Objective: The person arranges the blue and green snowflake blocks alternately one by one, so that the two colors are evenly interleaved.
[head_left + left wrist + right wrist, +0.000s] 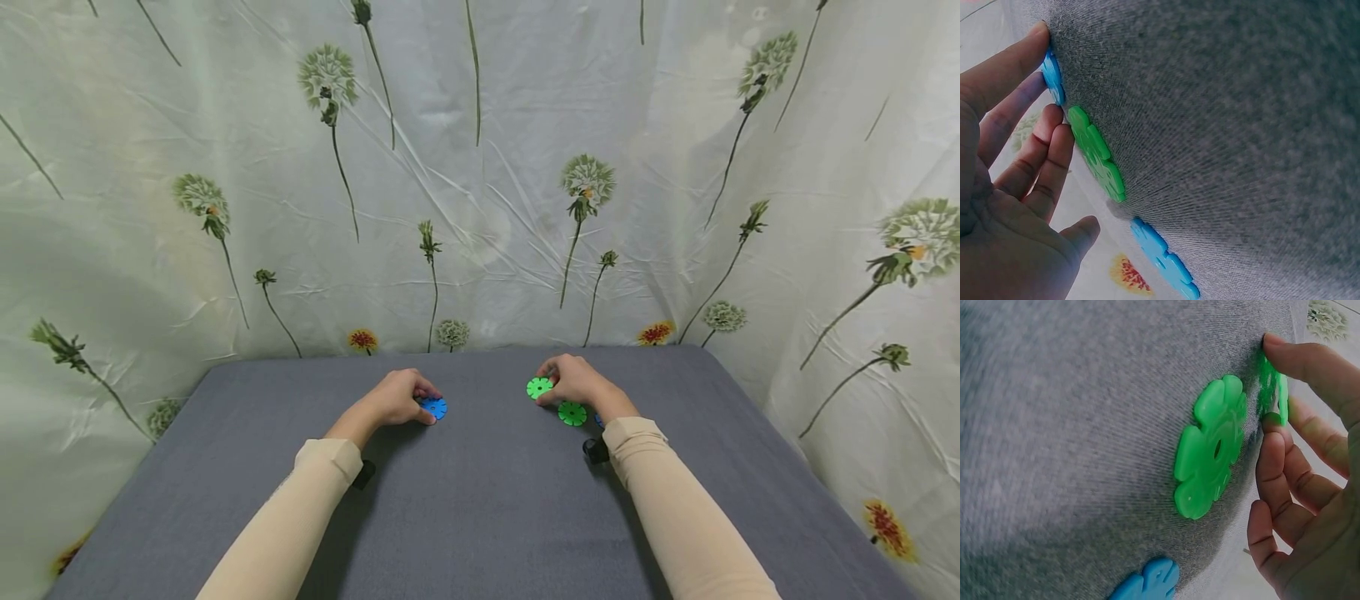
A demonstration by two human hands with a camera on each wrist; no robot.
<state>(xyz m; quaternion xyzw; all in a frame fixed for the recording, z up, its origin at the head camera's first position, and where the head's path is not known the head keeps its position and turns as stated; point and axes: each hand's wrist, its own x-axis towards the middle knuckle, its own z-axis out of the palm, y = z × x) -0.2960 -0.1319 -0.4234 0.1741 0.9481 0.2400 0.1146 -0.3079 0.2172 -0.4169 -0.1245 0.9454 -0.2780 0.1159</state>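
On the left, my left hand [393,398] pinches a blue flower-shaped disc [437,408] by its edges, between thumb and fingers, at the cloth. The left wrist view shows a green notched disc [1096,153] lying beside those fingers and a second blue disc [1163,259] nearer the wrist; the hand and arm hide both from the head view. My right hand [581,383] grips a bright green disc [539,388], which looks tilted up from the cloth in the right wrist view. Another green disc [1211,449] lies flat below that hand. Beyond it a blue disc [1150,581] shows partly.
A grey cloth [480,508] covers the table under both hands. Behind and at the sides hangs a pale curtain [510,208] printed with dandelions. A black wrist device [596,451] sits under the right wrist, another black device [363,474] under the left.
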